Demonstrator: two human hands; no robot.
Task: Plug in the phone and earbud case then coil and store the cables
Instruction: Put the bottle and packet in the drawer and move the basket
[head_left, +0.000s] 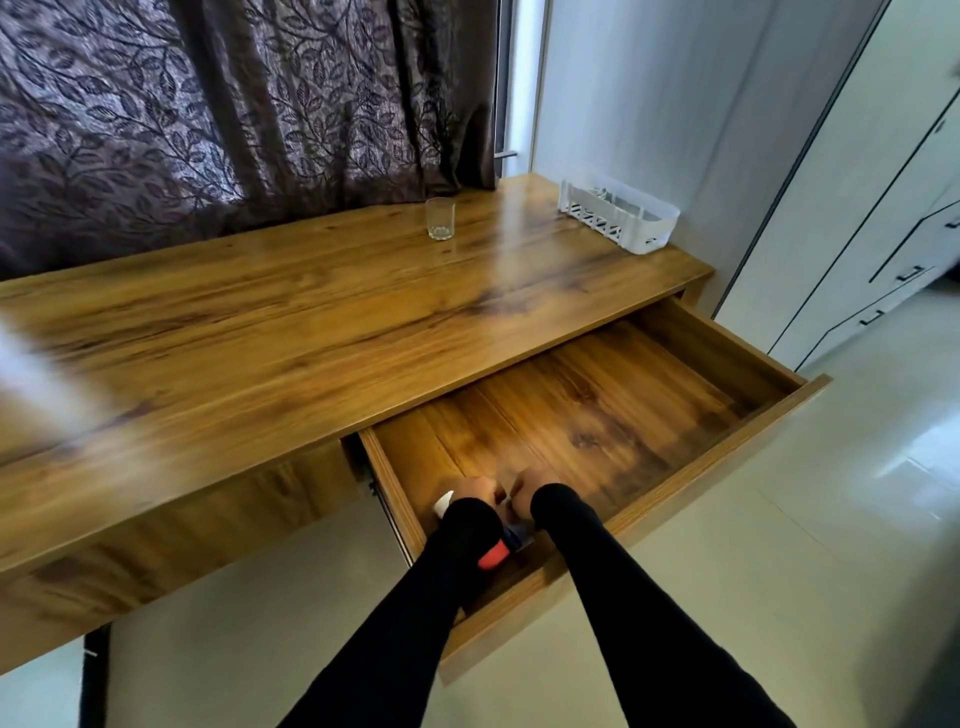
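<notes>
Both hands worked low in the open drawer (649, 395), at its near-left corner, about 6 o'clock in the view. The left hand (475, 491) was curled over something white (444, 503) at its 9 o'clock side; whether it pinched or merely covered it, I could not tell. The right hand (530, 486) sat just beside it at 3 o'clock, knuckles up, fingers hidden, so its grip could not be told either. Between the black sleeves showed an orange-red object (493, 556) and a small dark bluish item (519, 538) (perhaps the phone or the case, too hidden and blurred to name). No cable could be made out clearly.

The risks, as I judged them: with the forearms masking the corner, a loose coil could spring open unseen, or a cable end could trail over the drawer's front edge and be pinched when it shut. The drawer stood far out and could sag if leaned on.

The desk (311, 322) was glossy, streaked, honey-brown wood grain, and the drawer floor matched it. At 12 o'clock stood a clear, straight-sided glass (440, 218); at 1 o'clock, a white perforated plastic basket (618, 213) with rounded ends. Behind hung a leaf-patterned, purplish curtain (234, 104).
</notes>
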